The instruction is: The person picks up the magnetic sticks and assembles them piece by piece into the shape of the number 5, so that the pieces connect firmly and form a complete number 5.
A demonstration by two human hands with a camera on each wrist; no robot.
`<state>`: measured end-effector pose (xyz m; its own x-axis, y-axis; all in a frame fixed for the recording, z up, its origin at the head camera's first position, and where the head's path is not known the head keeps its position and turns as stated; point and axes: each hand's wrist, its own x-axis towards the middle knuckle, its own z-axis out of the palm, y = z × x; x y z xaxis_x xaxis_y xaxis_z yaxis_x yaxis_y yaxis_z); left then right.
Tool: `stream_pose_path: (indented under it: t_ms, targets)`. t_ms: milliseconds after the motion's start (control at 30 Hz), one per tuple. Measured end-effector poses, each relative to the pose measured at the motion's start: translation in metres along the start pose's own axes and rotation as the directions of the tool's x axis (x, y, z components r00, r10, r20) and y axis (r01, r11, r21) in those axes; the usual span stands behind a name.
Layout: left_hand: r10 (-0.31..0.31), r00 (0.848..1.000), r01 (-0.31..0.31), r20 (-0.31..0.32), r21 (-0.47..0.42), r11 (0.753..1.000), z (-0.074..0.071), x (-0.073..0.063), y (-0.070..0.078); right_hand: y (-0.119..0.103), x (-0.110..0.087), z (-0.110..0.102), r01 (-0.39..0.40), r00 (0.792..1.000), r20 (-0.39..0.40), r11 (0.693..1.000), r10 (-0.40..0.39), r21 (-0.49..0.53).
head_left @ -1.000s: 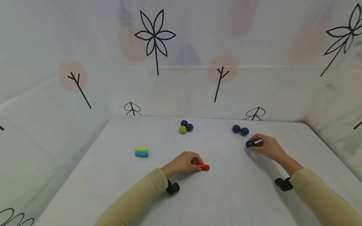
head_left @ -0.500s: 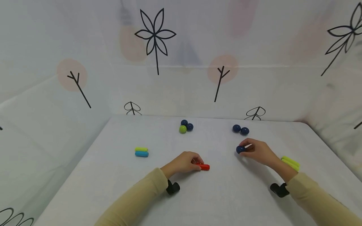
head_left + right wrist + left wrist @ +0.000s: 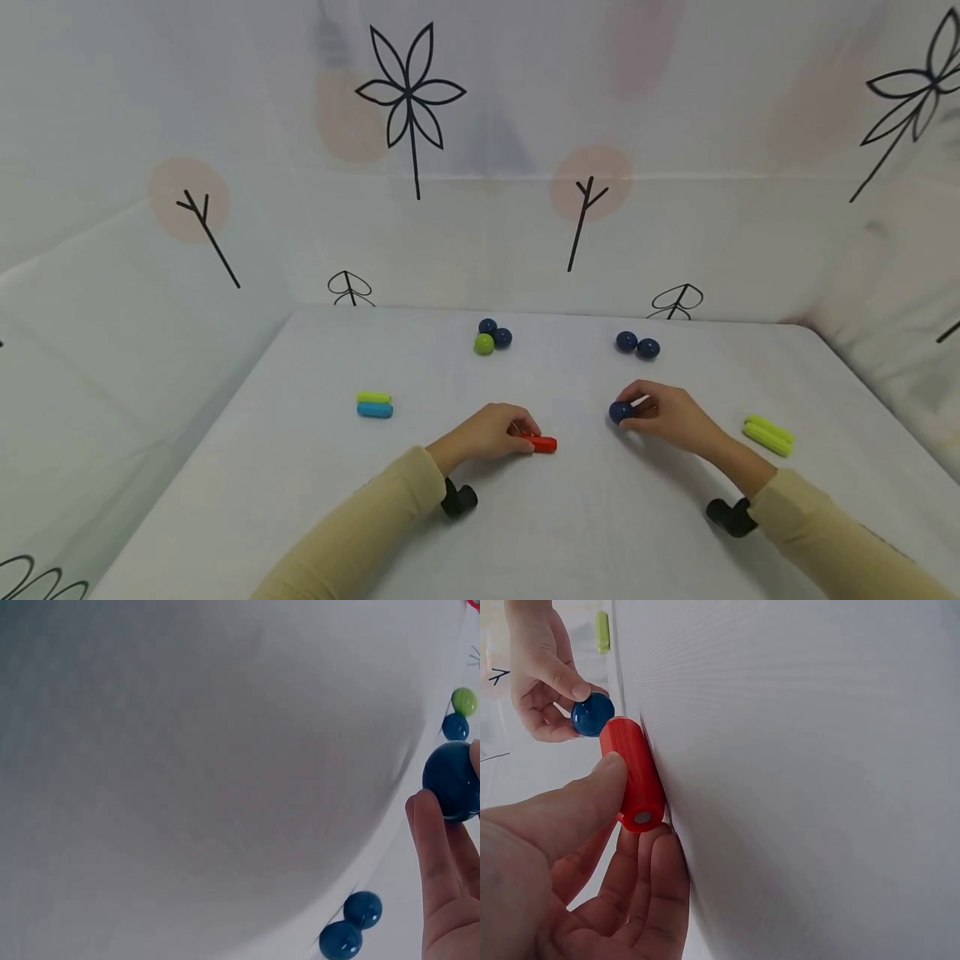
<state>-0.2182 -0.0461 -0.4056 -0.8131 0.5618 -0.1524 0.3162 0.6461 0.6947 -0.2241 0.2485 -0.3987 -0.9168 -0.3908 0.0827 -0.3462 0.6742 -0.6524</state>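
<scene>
My left hand [image 3: 491,429] pinches a red magnetic rod [image 3: 546,445] between thumb and fingers, low over the white table. In the left wrist view the rod [image 3: 636,769] has a grey disc in its near end. To the right, my right hand [image 3: 675,418] holds a glossy dark blue ball [image 3: 620,412] by the fingertips, apart from the rod in the head view. From the left wrist, the ball [image 3: 592,714] appears just beyond the rod's far end. The right wrist view shows the same ball [image 3: 452,781] at its right edge, partly cut off.
Two more blue balls [image 3: 637,345] lie at the back right. A green ball [image 3: 484,343] touches a pair of blue ones [image 3: 503,337] at the back middle. Yellow-green [image 3: 374,397] and blue [image 3: 375,410] rods lie left, yellow-green rods [image 3: 768,435] right. Dark wrist-worn devices [image 3: 459,500] hang at both sleeves.
My right hand has carried the blue ball left and nearer to me, towards the red rod, uncovering the yellow-green rods at right. The left hand has stayed nearly still.
</scene>
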Motion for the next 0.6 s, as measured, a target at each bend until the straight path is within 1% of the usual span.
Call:
stream_pose_path:
  t_ms: [167,400,600]
  targets:
    - [-0.003,1.0,0.003,0.003,0.002,1.0,0.001,0.002,-0.001,-0.004,0.0,0.005,0.026,0.999,0.031,0.999,-0.027,0.023]
    - [-0.005,1.0,0.005,0.008,-0.004,1.0,0.002,0.008,-0.001,-0.011,0.0,0.011,0.037,0.996,0.078,0.998,-0.041,0.055]
    - [-0.007,1.0,0.007,0.011,-0.01,1.0,0.002,0.012,0.001,-0.016,0.001,0.014,0.052,0.992,0.112,0.996,-0.059,0.071]
